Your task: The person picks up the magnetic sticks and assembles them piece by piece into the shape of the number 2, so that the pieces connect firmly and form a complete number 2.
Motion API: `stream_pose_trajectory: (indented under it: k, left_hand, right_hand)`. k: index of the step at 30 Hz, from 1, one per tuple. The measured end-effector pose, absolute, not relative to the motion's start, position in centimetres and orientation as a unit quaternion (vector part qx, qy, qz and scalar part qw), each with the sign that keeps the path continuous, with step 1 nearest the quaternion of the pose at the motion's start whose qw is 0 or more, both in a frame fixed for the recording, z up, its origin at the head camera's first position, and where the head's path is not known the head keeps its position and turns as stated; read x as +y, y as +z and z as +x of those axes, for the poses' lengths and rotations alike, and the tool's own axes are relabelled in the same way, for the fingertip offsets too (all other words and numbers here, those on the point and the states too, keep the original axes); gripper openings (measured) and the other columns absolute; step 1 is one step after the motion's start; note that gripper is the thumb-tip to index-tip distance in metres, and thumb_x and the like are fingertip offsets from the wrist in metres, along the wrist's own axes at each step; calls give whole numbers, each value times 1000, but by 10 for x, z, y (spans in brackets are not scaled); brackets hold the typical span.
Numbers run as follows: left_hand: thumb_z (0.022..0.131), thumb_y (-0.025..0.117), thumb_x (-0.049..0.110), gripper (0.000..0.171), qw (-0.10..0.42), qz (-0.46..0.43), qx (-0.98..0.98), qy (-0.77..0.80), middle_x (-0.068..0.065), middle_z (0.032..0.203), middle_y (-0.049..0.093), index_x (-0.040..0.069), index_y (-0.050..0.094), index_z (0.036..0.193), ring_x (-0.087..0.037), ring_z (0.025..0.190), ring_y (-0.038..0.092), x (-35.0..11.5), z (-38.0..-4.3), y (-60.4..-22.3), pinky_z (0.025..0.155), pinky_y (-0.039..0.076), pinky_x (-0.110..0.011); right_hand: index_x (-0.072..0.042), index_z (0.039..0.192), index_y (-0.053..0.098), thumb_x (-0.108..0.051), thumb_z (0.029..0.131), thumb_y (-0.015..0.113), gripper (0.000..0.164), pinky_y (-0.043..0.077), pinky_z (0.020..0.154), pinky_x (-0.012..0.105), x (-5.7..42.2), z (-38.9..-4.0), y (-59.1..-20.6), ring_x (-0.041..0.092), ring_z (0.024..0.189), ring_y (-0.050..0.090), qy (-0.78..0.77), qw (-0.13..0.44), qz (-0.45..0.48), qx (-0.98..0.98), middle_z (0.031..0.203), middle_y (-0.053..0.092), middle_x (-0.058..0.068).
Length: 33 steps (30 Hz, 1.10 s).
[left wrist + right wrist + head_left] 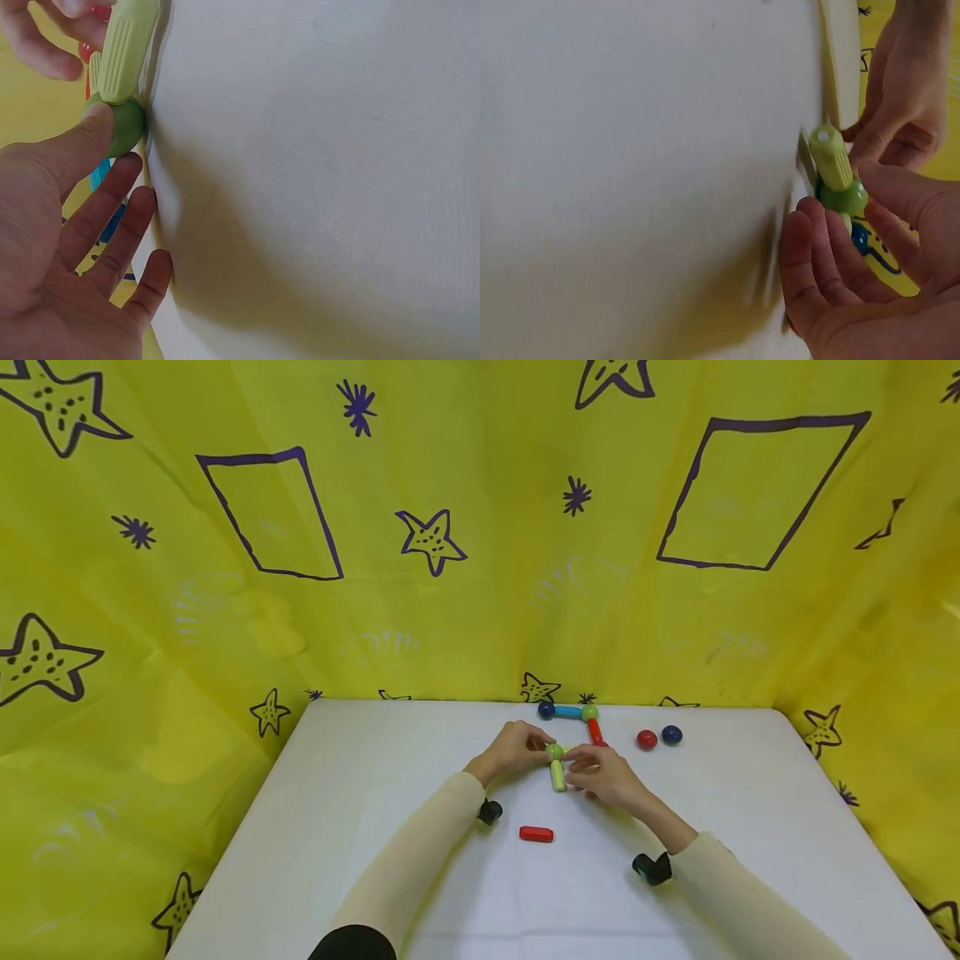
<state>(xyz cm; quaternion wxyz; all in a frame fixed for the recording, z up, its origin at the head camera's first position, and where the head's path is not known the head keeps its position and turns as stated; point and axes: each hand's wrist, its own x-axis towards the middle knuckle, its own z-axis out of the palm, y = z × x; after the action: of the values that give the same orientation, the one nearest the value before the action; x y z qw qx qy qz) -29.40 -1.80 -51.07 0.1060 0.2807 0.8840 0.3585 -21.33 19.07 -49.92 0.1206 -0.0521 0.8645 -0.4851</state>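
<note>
My left hand [517,750] pinches a green ball [129,129] between thumb and fingers, its other fingers spread loosely. A pale green ridged rod [129,52] joins the ball and points toward the near side of the table. Another pale rod [567,748] lies behind the ball, partly hidden by the fingers. Beside these parts is my right hand [606,777], fingers loosely bent, its thumb and index close to the ball. Past it run a red rod [595,731], a second green ball [590,712], a blue rod [568,712] and a dark blue ball [546,710].
A loose red rod [536,834] lies on the white table [360,827] nearer the body. To the right at the back sit a red ball [647,740] and a dark blue ball [672,735]. Yellow patterned cloth [480,610] hangs behind the table.
</note>
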Motion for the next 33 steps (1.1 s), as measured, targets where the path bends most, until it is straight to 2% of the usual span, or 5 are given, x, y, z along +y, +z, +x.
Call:
stream_pose_trajectory:
  k: [8, 20, 23, 28, 33]
  left_hand:
    - [93, 79, 19, 28, 114, 276, 882, 364, 3, 91, 73, 10, 78, 119, -6, 79, 59, -16, -294, -510, 74, 49, -19]
    - [92, 79, 18, 28, 107, 283, 880, 367, 0, 92, 73, 8, 77, 119, -6, 79, 58, -18, -294, -511, 74, 49, -19]
    - [92, 80, 17, 27, 108, 274, 883, 366, 1, 91, 73, 9, 78, 118, -6, 78, 58, -19, -293, -512, 74, 49, -20]
    - [91, 80, 17, 27, 105, 267, 887, 363, 1, 90, 73, 9, 78, 118, -6, 78, 58, -20, -290, -512, 74, 49, -20]
    - [92, 80, 18, 28, 104, 274, 884, 365, 1, 91, 73, 9, 78, 118, -6, 79, 58, -17, -290, -511, 75, 49, -20]
  right_hand:
    - [1, 121, 68, -7, 93, 75, 30, 56, 74, 29, 228, -217, -478, 28, 90, 67, -400, 28, -155, 903, 111, 72, 19]
    - [2, 117, 70, -1, 89, 76, 29, 51, 68, 34, 298, -228, -472, 26, 79, 67, -300, -108, -146, 937, 105, 73, 19]
    - [3, 117, 69, -1, 89, 76, 29, 52, 70, 39, 311, -232, -474, 31, 81, 67, -297, -121, -137, 937, 109, 71, 24]
    - [5, 120, 67, -3, 92, 74, 31, 53, 81, 57, 326, -236, -483, 44, 91, 66, -300, -115, -121, 939, 117, 67, 29]
    - [6, 124, 65, -8, 93, 74, 35, 52, 81, 59, 337, -238, -491, 44, 92, 64, -306, -92, -89, 943, 122, 62, 33]
